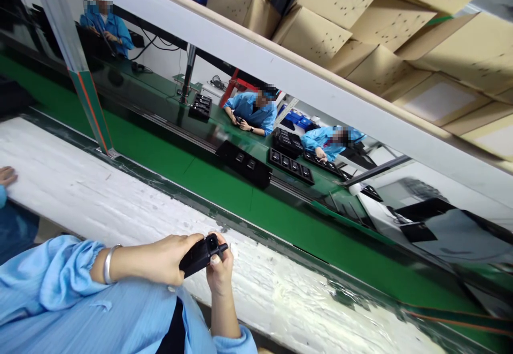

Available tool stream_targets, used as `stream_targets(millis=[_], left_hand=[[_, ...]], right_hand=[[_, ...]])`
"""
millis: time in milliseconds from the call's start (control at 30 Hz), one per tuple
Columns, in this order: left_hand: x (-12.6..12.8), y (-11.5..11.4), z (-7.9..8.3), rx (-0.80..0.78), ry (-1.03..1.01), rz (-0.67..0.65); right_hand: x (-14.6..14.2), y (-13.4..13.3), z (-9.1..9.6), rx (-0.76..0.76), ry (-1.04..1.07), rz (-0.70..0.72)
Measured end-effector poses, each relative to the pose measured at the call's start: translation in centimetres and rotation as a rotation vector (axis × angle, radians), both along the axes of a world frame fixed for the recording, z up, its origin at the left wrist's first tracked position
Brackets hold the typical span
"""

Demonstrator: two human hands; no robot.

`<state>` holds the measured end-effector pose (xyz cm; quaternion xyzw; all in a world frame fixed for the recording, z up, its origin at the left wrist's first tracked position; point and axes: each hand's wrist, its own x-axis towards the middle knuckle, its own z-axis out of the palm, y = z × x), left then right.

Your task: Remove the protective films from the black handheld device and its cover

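Tilted head view over near workbench [120, 199]

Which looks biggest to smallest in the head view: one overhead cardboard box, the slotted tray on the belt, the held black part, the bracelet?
1. box
2. tray and part: alike here; the part is far nearer the camera, so unranked
3. bracelet

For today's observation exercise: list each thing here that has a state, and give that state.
left hand: closed around the black part
right hand: pinching the black part's end
black part: held over the white bench
black trays: lying on the green conveyor
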<state>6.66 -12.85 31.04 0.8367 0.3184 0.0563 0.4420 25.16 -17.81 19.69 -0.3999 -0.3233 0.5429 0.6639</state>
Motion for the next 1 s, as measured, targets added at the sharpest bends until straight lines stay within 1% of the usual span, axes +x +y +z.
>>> stream_targets(millis=[167, 333, 433, 533, 733, 1000], left_hand=[[-0.1, -0.4, -0.8, -0.002, -0.005, 0.003], [-0.2, -0.2, -0.8, 0.002, 0.032, 0.025], [-0.3, 0.2, -0.7, 0.014, 0.043, 0.051], [-0.3, 0.4, -0.6, 0.003, 0.055, 0.034], [-0.1, -0.1, -0.5, 0.017, 0.081, 0.015], [-0.1, -0.8, -1.7, 0.109, 0.066, 0.007]], right_hand=[[-0.4, -0.4, -1.3, -0.002, -0.034, -0.025], [-0.2, -0.6, -1.9, -0.024, -0.015, -0.038], [0.1, -0.6, -1.9, -0.016, -0.012, -0.056], [0.3, -0.6, -1.8, 0.003, -0.017, -0.064], [0.3, -0.8, -1.5, 0.019, -0.036, -0.015], [0.6, -0.7, -1.2, 0.040, -0.068, 0.000]])
